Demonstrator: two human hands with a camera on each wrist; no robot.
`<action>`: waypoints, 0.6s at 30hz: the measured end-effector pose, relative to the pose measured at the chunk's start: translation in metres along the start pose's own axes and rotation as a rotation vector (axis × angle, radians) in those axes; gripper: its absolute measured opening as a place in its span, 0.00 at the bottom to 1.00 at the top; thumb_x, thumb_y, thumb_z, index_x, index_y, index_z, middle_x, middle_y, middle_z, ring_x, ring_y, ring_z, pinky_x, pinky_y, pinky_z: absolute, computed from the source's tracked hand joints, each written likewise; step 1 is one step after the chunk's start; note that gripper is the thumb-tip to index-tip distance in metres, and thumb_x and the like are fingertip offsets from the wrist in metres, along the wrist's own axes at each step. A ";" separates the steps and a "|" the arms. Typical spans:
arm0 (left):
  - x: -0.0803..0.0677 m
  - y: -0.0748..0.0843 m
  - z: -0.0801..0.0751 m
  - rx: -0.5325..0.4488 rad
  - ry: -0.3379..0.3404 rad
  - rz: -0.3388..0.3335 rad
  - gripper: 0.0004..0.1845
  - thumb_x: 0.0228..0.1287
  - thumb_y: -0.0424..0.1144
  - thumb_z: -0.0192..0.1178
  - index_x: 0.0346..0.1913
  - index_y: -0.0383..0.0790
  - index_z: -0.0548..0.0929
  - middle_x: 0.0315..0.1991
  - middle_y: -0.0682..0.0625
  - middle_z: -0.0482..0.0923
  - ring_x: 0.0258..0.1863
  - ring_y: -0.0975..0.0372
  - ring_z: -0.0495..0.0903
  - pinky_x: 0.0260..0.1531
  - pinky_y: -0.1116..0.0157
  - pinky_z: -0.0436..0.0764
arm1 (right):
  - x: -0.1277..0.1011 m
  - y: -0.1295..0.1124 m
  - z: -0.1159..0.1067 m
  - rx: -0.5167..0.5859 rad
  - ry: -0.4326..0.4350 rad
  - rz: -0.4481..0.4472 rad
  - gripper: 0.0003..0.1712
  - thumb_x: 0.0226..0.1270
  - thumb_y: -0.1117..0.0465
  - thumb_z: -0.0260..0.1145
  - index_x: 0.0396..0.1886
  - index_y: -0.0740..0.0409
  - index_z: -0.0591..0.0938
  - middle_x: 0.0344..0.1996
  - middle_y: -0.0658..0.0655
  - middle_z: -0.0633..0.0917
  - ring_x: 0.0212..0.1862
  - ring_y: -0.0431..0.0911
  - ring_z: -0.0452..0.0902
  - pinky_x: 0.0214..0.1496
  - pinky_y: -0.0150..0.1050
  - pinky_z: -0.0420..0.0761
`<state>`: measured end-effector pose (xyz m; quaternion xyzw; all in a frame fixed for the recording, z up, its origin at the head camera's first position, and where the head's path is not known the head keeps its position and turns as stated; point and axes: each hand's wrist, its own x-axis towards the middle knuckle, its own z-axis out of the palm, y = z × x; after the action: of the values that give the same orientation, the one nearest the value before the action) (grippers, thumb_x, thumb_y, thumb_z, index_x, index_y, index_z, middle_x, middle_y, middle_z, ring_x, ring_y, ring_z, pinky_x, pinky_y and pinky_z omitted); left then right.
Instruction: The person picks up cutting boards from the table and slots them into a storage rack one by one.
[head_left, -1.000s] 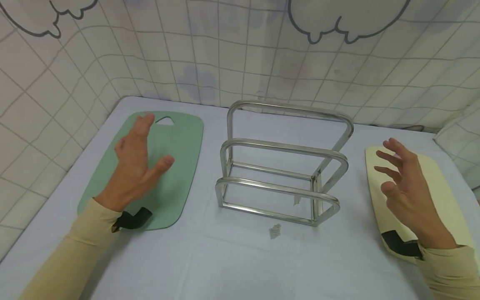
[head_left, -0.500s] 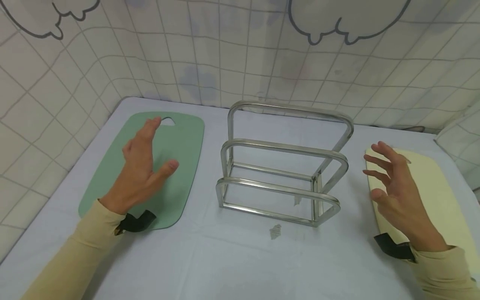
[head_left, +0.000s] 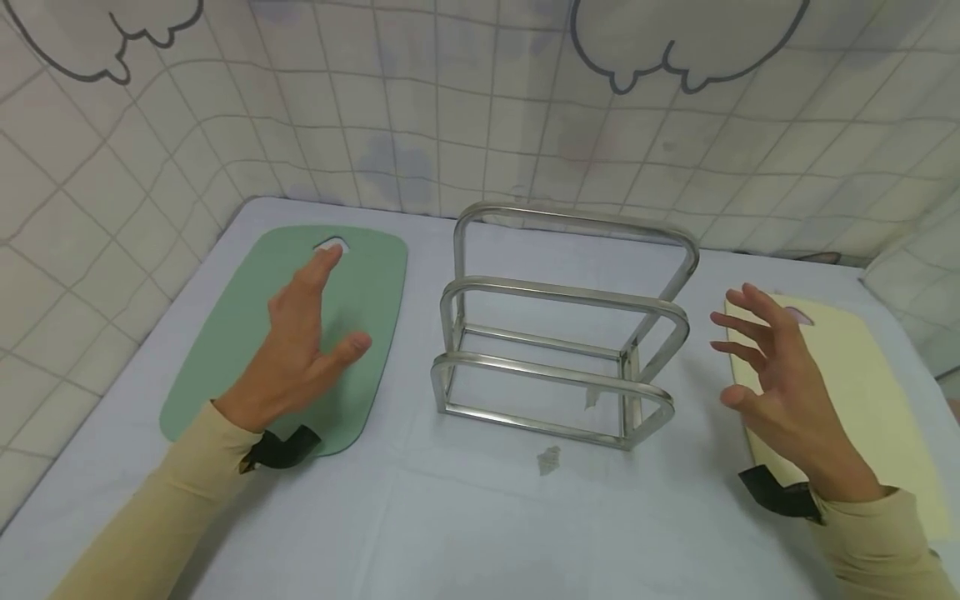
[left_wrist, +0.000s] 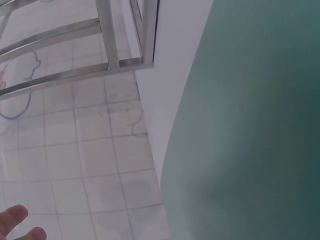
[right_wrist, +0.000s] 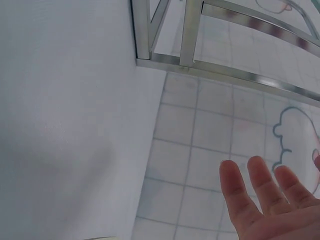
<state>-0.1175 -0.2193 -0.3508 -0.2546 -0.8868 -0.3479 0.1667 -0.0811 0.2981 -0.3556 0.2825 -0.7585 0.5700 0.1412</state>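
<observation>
My left hand (head_left: pixel 300 342) hovers over a green cutting board (head_left: pixel 262 333) lying flat at the left of the table, thumb spread toward the middle. In the left wrist view the board (left_wrist: pixel 250 120) fills the right side, with only two fingertips (left_wrist: pixel 15 215) showing at the corner. Over the left edge of a cream cutting board (head_left: pixel 870 375), my right hand (head_left: pixel 787 383) is held with its fingers loosely spread and nothing in it. Between the hands stands a metal rack (head_left: pixel 555 292) made of three bent tubular loops on a rectangular base; neither hand touches it.
A white cloth covers the table (head_left: pixel 465 517). Behind it hangs a grid-patterned curtain (head_left: pixel 465 108) with cartoon outlines, which also closes off both sides. A small grey patch (head_left: pixel 549 460) marks the cloth in front of the rack. A dark cord (head_left: pixel 817 257) lies at the back right.
Both hands have drifted inward toward the rack, the left one to the right and the right one to the left. The boards and the rack stay in place.
</observation>
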 end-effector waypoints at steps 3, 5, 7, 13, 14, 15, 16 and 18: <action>-0.002 0.001 0.000 -0.028 -0.013 0.003 0.55 0.69 0.78 0.41 0.84 0.41 0.46 0.83 0.37 0.50 0.82 0.41 0.51 0.70 0.28 0.46 | 0.001 -0.001 0.001 0.007 -0.011 -0.004 0.64 0.55 0.50 0.82 0.80 0.70 0.53 0.76 0.57 0.67 0.71 0.42 0.74 0.66 0.24 0.75; -0.002 0.001 0.002 -0.050 -0.028 0.011 0.55 0.69 0.78 0.42 0.84 0.41 0.45 0.82 0.36 0.50 0.82 0.40 0.51 0.71 0.28 0.46 | 0.000 -0.001 0.003 -0.011 -0.018 0.008 0.65 0.55 0.49 0.82 0.80 0.69 0.54 0.76 0.57 0.67 0.71 0.41 0.73 0.66 0.24 0.75; -0.002 0.002 0.003 -0.068 -0.040 0.021 0.55 0.69 0.77 0.43 0.83 0.40 0.46 0.82 0.35 0.50 0.81 0.40 0.51 0.71 0.28 0.46 | 0.000 -0.002 0.005 -0.044 -0.027 0.018 0.65 0.54 0.48 0.82 0.80 0.69 0.54 0.76 0.56 0.67 0.71 0.41 0.73 0.66 0.23 0.74; -0.002 0.004 0.006 -0.078 -0.034 0.039 0.56 0.68 0.78 0.44 0.83 0.40 0.46 0.80 0.35 0.53 0.80 0.40 0.54 0.73 0.30 0.48 | 0.002 -0.002 0.011 -0.004 -0.037 0.003 0.66 0.52 0.50 0.83 0.80 0.70 0.54 0.76 0.57 0.67 0.71 0.42 0.74 0.66 0.24 0.75; -0.002 0.004 0.006 -0.080 -0.034 0.039 0.56 0.68 0.78 0.44 0.83 0.40 0.47 0.80 0.35 0.53 0.80 0.40 0.54 0.73 0.30 0.49 | 0.002 -0.002 0.011 0.008 -0.037 0.000 0.66 0.51 0.51 0.84 0.80 0.70 0.54 0.76 0.57 0.67 0.71 0.42 0.74 0.66 0.25 0.76; -0.002 0.004 0.006 -0.083 -0.035 0.041 0.56 0.68 0.78 0.44 0.83 0.40 0.47 0.80 0.35 0.53 0.80 0.40 0.54 0.73 0.31 0.49 | 0.002 -0.003 0.012 0.001 -0.040 0.000 0.67 0.51 0.51 0.84 0.80 0.69 0.54 0.77 0.57 0.67 0.71 0.41 0.74 0.66 0.24 0.75; -0.002 0.004 0.007 -0.085 -0.036 0.044 0.56 0.68 0.78 0.44 0.83 0.40 0.47 0.80 0.35 0.53 0.80 0.40 0.54 0.73 0.31 0.50 | 0.002 -0.003 0.012 0.009 -0.042 0.000 0.67 0.50 0.51 0.84 0.80 0.69 0.54 0.77 0.57 0.67 0.71 0.41 0.74 0.66 0.24 0.76; -0.001 0.005 0.008 -0.090 -0.038 0.055 0.56 0.68 0.78 0.44 0.83 0.39 0.47 0.80 0.34 0.54 0.80 0.40 0.55 0.73 0.31 0.50 | 0.001 -0.003 0.013 0.029 -0.046 -0.005 0.68 0.49 0.52 0.84 0.80 0.69 0.53 0.77 0.58 0.67 0.71 0.41 0.74 0.66 0.24 0.76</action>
<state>-0.1144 -0.2108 -0.3539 -0.2928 -0.8659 -0.3779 0.1477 -0.0791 0.2846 -0.3569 0.2994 -0.7525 0.5741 0.1209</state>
